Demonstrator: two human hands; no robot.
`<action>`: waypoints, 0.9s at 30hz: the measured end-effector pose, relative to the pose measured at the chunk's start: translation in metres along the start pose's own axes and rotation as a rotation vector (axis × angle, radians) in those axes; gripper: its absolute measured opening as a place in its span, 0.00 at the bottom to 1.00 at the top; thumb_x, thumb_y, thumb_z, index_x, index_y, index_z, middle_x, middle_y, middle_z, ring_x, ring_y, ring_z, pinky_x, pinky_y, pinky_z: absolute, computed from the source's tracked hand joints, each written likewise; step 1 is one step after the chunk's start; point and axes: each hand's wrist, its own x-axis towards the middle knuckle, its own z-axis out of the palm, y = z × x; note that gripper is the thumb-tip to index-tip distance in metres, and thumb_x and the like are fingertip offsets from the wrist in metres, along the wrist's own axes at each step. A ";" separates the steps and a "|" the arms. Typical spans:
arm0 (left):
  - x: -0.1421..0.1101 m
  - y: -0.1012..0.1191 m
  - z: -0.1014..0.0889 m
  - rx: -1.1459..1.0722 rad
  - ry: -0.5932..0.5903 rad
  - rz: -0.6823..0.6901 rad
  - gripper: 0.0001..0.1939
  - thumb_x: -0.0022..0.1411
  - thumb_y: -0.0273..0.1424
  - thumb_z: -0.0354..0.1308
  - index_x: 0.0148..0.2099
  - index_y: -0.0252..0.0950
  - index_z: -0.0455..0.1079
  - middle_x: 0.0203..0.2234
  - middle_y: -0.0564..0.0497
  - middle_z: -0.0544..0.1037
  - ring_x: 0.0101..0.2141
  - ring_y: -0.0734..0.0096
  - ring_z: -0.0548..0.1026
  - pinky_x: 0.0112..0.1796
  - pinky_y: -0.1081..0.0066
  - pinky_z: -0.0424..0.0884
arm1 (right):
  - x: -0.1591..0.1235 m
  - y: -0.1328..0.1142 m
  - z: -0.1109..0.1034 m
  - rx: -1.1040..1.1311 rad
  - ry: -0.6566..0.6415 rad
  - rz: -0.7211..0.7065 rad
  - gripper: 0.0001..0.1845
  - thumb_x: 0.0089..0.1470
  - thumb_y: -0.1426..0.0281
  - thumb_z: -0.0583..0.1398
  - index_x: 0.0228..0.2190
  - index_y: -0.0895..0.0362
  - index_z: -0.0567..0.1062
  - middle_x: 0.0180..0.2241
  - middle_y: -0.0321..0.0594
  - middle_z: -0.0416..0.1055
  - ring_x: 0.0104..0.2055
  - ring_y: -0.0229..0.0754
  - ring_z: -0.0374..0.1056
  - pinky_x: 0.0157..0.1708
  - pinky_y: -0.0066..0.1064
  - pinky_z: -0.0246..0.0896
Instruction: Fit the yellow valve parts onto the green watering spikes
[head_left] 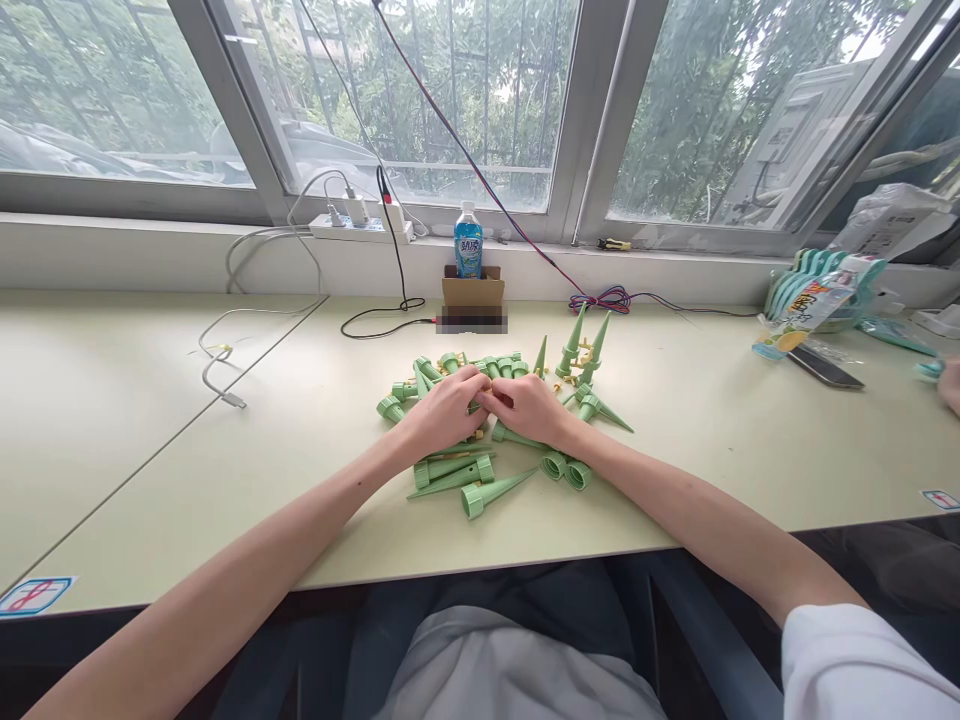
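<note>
My left hand (pixel 448 408) and my right hand (pixel 531 408) meet over a heap of green plastic plant-watering spikes (pixel 457 475). Fingers of both hands are closed and pressed together at the tips, around something small that they mostly hide. A hint of yellow shows there. Behind and beside the hands lie more ribbed-cap spikes, several pointing different ways. To the right, two spikes (pixel 594 345) stand point up beside small yellow plastic pieces (pixel 583 358). Nearer me, one spike (pixel 491 493) lies on its side, and two round caps (pixel 566 470) face me with their openings.
A blue-labelled bottle (pixel 468 242) stands in a cardboard box (pixel 472 292) by the window. A white cable (pixel 225 355) lies left, a power strip (pixel 360 228) behind. At right are a drink bottle (pixel 810 310), a phone (pixel 825 366) and another person's hand (pixel 949 385).
</note>
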 end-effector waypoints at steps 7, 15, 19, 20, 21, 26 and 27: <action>0.001 0.000 0.000 -0.001 -0.003 0.000 0.08 0.60 0.26 0.50 0.41 0.36 0.69 0.40 0.47 0.71 0.36 0.64 0.73 0.37 0.65 0.70 | 0.000 0.000 0.000 0.014 0.014 -0.001 0.20 0.64 0.64 0.57 0.21 0.57 0.69 0.17 0.32 0.63 0.20 0.33 0.53 0.24 0.26 0.47; 0.000 0.000 0.001 0.018 -0.004 -0.005 0.09 0.59 0.25 0.50 0.41 0.37 0.68 0.39 0.46 0.71 0.36 0.63 0.73 0.36 0.65 0.70 | -0.001 -0.001 -0.001 0.027 -0.006 0.020 0.14 0.64 0.64 0.58 0.28 0.57 0.73 0.19 0.33 0.66 0.20 0.35 0.58 0.25 0.27 0.50; 0.000 0.000 0.001 0.027 0.001 -0.002 0.07 0.59 0.25 0.50 0.40 0.36 0.67 0.39 0.46 0.71 0.35 0.64 0.72 0.35 0.65 0.69 | -0.001 -0.002 -0.002 0.016 -0.017 0.025 0.12 0.64 0.65 0.58 0.31 0.57 0.75 0.20 0.34 0.68 0.21 0.36 0.59 0.25 0.28 0.51; 0.000 0.000 0.001 0.029 0.002 -0.002 0.07 0.59 0.25 0.50 0.39 0.36 0.67 0.39 0.46 0.71 0.35 0.64 0.72 0.35 0.65 0.69 | -0.001 -0.002 -0.002 0.012 -0.018 0.024 0.11 0.64 0.66 0.58 0.31 0.57 0.75 0.20 0.34 0.69 0.21 0.36 0.59 0.25 0.28 0.51; 0.000 0.000 0.001 0.031 0.002 -0.002 0.06 0.59 0.25 0.50 0.39 0.37 0.67 0.39 0.46 0.71 0.35 0.64 0.72 0.35 0.65 0.69 | -0.001 -0.002 -0.002 0.008 -0.020 0.023 0.11 0.64 0.66 0.58 0.30 0.57 0.75 0.20 0.34 0.69 0.21 0.36 0.59 0.25 0.28 0.51; 0.000 0.000 0.002 0.029 0.000 -0.003 0.06 0.59 0.24 0.50 0.39 0.37 0.66 0.39 0.47 0.71 0.36 0.64 0.72 0.36 0.66 0.69 | 0.000 -0.001 -0.001 0.001 -0.023 0.006 0.13 0.64 0.67 0.57 0.27 0.57 0.73 0.20 0.35 0.69 0.21 0.36 0.59 0.25 0.28 0.50; 0.000 0.001 0.002 0.027 0.000 -0.002 0.07 0.59 0.24 0.50 0.39 0.37 0.66 0.39 0.47 0.71 0.36 0.64 0.72 0.36 0.66 0.69 | 0.000 -0.001 -0.001 0.003 -0.021 0.003 0.13 0.64 0.67 0.57 0.27 0.57 0.73 0.20 0.35 0.68 0.21 0.36 0.58 0.25 0.28 0.50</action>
